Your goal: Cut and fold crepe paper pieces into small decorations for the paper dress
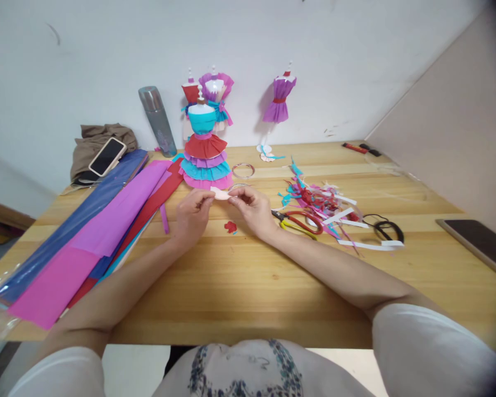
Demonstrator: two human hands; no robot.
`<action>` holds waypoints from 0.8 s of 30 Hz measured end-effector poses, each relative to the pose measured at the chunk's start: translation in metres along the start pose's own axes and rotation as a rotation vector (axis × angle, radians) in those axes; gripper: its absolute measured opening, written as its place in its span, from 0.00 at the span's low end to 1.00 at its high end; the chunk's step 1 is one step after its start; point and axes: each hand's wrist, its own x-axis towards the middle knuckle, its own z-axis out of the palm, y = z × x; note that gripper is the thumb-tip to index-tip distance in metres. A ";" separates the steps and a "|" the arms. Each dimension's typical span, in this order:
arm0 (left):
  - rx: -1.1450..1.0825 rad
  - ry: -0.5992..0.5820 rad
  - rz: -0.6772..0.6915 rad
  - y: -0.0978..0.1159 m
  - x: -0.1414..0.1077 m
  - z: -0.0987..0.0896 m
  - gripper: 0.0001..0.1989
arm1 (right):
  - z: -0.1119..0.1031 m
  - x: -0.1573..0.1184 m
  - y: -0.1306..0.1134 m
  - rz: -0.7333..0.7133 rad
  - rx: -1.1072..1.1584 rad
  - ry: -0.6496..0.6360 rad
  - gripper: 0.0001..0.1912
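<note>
Between my two hands is a small pale pink strip of paper (220, 193), held above the table. My left hand (193, 216) pinches its left end, and my right hand (253, 209) grips the right end between thumb and fingers. Just beyond them stands a small dress form (202, 146) in a tiered paper dress of turquoise, red, purple and pink. A crumpled red paper piece (230, 226) lies on the wood below my hands. To the right of my right hand rest red-handled scissors (303, 219) and a yellow-handled tool (298, 230).
Folded crepe paper (86, 231) covers the left side. A phone (107, 156) lies on brown cloth beside a grey bottle (157, 121). More dressed forms, one purple (280, 99), stand by the wall. Paper scraps (314, 198), black wire (391, 231) and a dark tablet-like device (479, 242) occupy the right.
</note>
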 end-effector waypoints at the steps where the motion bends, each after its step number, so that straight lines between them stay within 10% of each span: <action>1: -0.002 -0.002 -0.002 -0.001 0.000 0.000 0.05 | 0.000 0.000 0.000 0.005 -0.005 -0.002 0.08; 13: -0.359 -0.061 -0.356 0.011 0.007 0.003 0.09 | -0.003 0.001 0.004 -0.067 0.003 -0.028 0.07; 24: -0.342 0.031 -0.363 0.034 0.005 0.000 0.07 | -0.003 0.000 0.004 -0.076 0.016 0.014 0.06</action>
